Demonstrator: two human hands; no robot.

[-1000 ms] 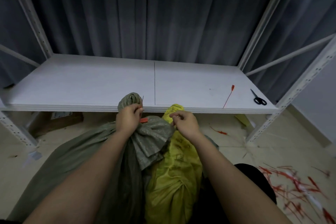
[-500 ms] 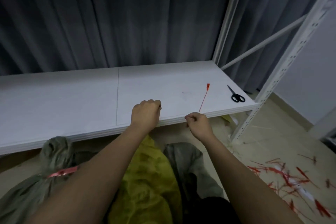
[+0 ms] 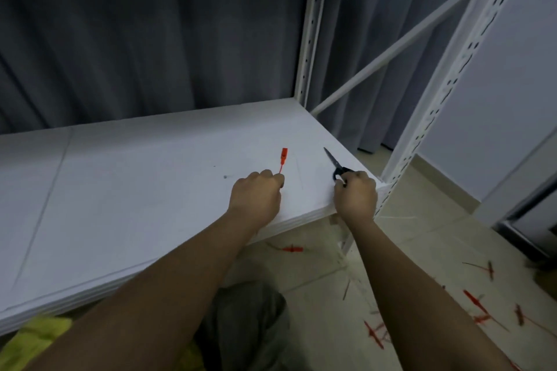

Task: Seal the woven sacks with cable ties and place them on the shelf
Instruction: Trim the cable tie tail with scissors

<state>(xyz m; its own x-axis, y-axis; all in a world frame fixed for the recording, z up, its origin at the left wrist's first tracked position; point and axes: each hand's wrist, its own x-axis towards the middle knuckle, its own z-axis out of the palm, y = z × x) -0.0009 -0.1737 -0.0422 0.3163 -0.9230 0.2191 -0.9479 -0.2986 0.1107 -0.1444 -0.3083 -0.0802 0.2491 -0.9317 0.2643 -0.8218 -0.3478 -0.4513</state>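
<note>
Sacks lie on the floor under the shelf's front edge: a yellow woven sack (image 3: 39,337) at the lower left and a grey woven sack (image 3: 250,319) between the forearms, both mostly hidden; whether they are tied cannot be told from here. The white shelf board (image 3: 120,190) carries a red cable tie (image 3: 283,156) and black scissors (image 3: 336,164) near its right end. The left hand (image 3: 256,196) rests on the board with fingers curled around the tie's lower end. The right hand (image 3: 357,194) has its fingers closed on the scissor handles at the board's corner. Grey curtains (image 3: 150,24) hang behind the white perforated shelf uprights (image 3: 310,24). Red cut tie pieces (image 3: 473,301) litter the pale tiled floor (image 3: 422,235) to the right.
</note>
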